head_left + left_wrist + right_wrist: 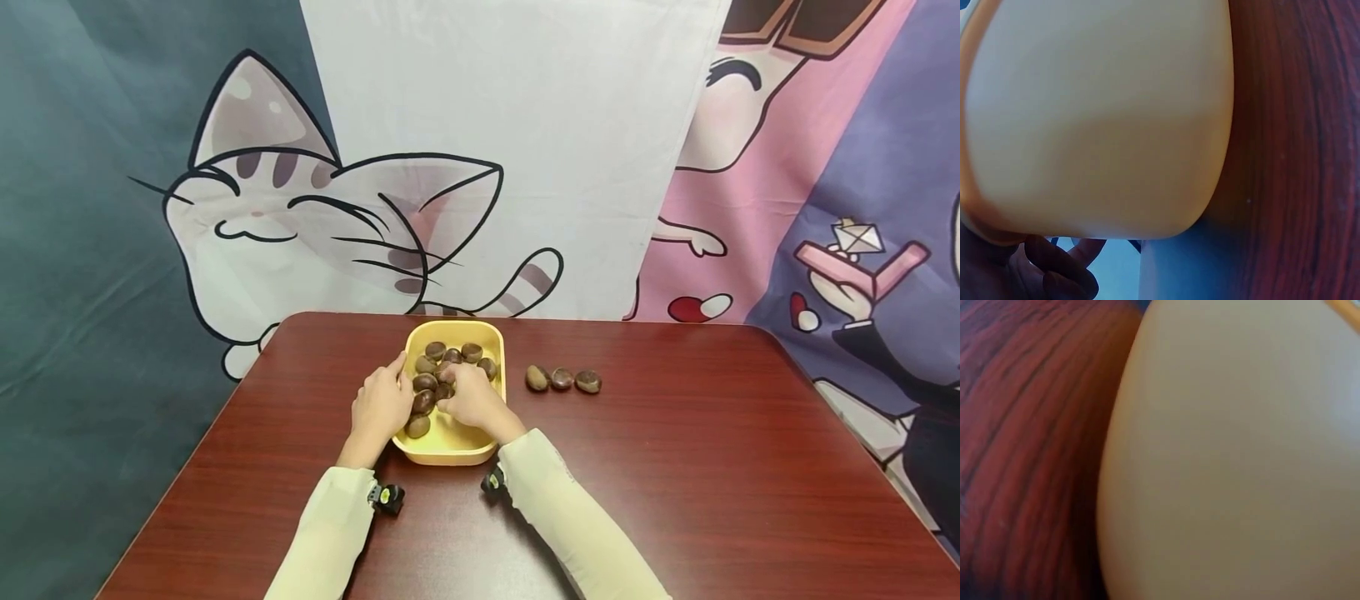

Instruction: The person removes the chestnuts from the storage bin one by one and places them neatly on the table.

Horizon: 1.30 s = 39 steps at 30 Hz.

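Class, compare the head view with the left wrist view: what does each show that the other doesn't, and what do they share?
Only the head view: the right hand reaching into the yellow tray, chestnuts inside it, a row of three chestnuts beside it, the cartoon cat behind.

Only the left wrist view: a close-up of the tray's outer wall, with dimly lit fingers beyond its edge.

Both: parts of the left hand, tray and reddish-brown table.

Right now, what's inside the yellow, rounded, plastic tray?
Shiny, brown, rounded chestnuts sit inside the yellow tray. The person's bare right hand is inside and covers part of it; whatever lies beneath that hand can't be seen.
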Tool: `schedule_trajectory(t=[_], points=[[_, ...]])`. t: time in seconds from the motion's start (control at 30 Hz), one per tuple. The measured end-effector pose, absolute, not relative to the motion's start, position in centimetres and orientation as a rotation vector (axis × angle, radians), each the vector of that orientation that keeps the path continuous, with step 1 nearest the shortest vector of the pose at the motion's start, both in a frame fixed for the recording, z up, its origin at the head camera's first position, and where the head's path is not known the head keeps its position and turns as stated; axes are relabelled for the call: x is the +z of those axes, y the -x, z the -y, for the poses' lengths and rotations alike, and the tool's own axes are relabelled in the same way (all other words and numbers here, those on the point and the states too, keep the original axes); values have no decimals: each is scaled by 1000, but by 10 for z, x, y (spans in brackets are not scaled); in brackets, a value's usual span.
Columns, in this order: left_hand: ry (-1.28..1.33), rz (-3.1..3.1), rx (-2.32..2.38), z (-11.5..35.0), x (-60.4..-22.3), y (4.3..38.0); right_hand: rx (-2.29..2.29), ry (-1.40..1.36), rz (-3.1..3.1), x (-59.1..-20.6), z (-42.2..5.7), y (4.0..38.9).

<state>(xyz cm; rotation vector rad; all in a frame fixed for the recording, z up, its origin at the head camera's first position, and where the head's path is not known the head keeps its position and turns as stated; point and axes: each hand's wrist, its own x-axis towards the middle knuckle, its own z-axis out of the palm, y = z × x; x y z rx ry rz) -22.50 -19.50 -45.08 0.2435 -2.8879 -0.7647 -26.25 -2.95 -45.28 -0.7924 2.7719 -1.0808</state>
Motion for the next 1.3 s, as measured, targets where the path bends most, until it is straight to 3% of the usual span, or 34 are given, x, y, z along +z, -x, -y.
schedule_trajectory(t=[0.73,1.3], points=[[-236,2875,-760,195,-451,224,-955,684,-2815,-460,33,266],[-239,2868,-757,194,-451,225,-1151,625,-2765,-425,5,260]])
